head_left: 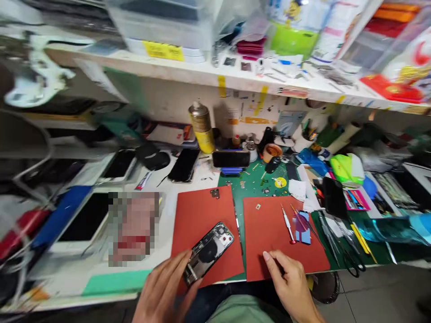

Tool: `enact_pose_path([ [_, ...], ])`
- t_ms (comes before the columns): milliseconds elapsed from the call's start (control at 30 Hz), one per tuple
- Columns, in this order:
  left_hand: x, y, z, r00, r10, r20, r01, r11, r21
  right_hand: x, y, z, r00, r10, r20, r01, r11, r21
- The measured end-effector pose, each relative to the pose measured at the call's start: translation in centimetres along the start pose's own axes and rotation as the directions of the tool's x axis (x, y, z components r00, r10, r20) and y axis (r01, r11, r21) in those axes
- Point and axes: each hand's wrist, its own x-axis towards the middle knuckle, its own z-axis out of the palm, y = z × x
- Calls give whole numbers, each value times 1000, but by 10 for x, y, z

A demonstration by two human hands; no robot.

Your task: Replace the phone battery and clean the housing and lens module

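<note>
My left hand grips the lower end of a smartphone with its inner parts exposed. The phone is tilted above the left red mat, and my fingers cover its lower corner. My right hand is at the front edge of the right red mat, thumb and forefinger brought together; what they hold, if anything, is too small to make out. A precision screwdriver and a small blue-violet piece lie beyond it. A small dark part rests at the left mat's far edge.
On the left are several phones, one a white tablet-like device. A yellow spray can stands behind a propped phone. Tweezers, scissors and a yellow tool lie right. A loaded shelf overhangs the bench.
</note>
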Motion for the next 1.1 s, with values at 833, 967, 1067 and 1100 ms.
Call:
enact_pose_path([
  [833, 2, 77, 25, 943, -328, -53, 332, 939, 87, -5, -52, 89, 749, 289, 596, -637, 559, 530],
  [967, 1, 80, 28, 934, -340, -111, 352, 930, 107, 1, -54, 84, 765, 254, 593, -597, 626, 502],
  [1067, 0, 76, 33, 917, -381, -119, 392, 915, 92, 8, -57, 88, 770, 253, 586, -581, 659, 478],
  [1100, 0, 73, 35, 912, -391, -121, 403, 911, 89, 11, -58, 90, 772, 255, 582, -576, 666, 474],
])
